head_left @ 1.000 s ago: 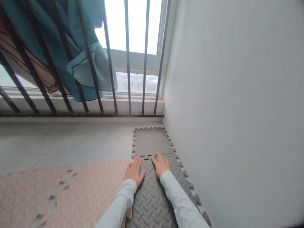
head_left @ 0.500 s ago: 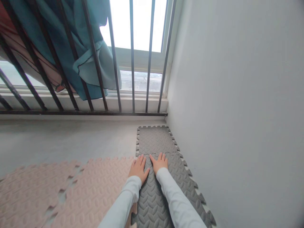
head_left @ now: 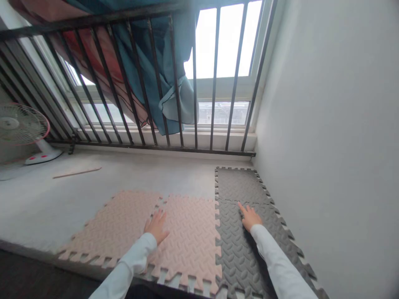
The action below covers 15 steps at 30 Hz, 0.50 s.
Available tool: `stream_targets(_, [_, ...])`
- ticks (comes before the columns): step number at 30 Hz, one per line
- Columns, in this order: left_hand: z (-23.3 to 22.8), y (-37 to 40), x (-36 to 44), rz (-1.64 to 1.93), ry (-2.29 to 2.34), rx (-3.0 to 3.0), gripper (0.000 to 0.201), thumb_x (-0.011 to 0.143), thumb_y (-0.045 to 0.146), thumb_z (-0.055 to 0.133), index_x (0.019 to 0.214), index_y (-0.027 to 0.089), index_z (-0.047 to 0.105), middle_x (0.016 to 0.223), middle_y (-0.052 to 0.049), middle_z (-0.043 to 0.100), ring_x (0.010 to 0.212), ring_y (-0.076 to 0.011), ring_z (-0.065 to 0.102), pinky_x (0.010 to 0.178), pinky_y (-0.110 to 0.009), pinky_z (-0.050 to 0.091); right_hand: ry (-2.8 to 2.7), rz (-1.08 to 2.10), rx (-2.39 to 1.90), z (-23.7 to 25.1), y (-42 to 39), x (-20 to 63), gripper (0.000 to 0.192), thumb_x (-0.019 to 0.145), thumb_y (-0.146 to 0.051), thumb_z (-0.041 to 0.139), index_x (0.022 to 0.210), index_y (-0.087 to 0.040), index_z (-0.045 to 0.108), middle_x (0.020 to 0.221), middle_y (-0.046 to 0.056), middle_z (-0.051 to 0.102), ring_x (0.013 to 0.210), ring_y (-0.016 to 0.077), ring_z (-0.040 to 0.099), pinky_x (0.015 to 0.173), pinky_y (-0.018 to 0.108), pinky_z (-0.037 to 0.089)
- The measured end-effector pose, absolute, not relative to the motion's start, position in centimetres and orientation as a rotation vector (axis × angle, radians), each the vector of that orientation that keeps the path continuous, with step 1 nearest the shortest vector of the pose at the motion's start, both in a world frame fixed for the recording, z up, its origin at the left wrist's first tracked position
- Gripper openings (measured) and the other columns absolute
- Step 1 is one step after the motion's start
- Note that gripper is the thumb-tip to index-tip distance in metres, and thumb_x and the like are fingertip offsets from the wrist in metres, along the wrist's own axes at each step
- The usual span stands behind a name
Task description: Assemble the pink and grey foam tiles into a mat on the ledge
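My left hand (head_left: 156, 226) lies flat, fingers spread, on a pink foam puzzle mat (head_left: 190, 236), close to its seam with a second pink mat (head_left: 118, 224) on the left. My right hand (head_left: 249, 216) rests on a grey foam mat (head_left: 240, 253), its index finger stretched toward the seam with another grey mat (head_left: 240, 185) by the corner. Neither hand holds anything. White sleeves cover both arms.
A white wall (head_left: 327, 145) runs along the right. Black metal bars (head_left: 174, 95) stand before the window, with teal and red cloth (head_left: 156, 70) hanging behind them. A white fan (head_left: 21, 133) and a thin wooden stick (head_left: 76, 172) are at the left on the bare concrete floor (head_left: 93, 182).
The view has swung left and pulled back. My left hand moved from the grey mat onto the pink mat. My right hand stayed near the grey seam.
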<state>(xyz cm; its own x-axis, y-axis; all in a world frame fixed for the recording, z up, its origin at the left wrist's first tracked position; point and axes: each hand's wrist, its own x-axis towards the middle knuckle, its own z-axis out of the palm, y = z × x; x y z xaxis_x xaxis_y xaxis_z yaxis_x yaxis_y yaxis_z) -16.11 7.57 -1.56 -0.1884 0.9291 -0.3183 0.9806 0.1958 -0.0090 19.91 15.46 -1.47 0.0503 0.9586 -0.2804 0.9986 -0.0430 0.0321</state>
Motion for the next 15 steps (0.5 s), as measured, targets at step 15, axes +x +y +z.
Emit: stream_targets(15, [-4.3,-1.0,-27.4,-0.384,2.401,1.682,0.084,0.060,0.061,0.046,0.133,0.026,0.025,0.144,-0.009,0.014,0.127,-0.0382,0.014,0.098,-0.051,0.018,1.931,-0.333,2.131,-2.7,-0.2,11.0,0.057,0.074,-0.050,0.043,0.128,-0.041,0.028,0.141,0.011,0.020,0.125,0.0376,0.017,0.083,0.062,0.024])
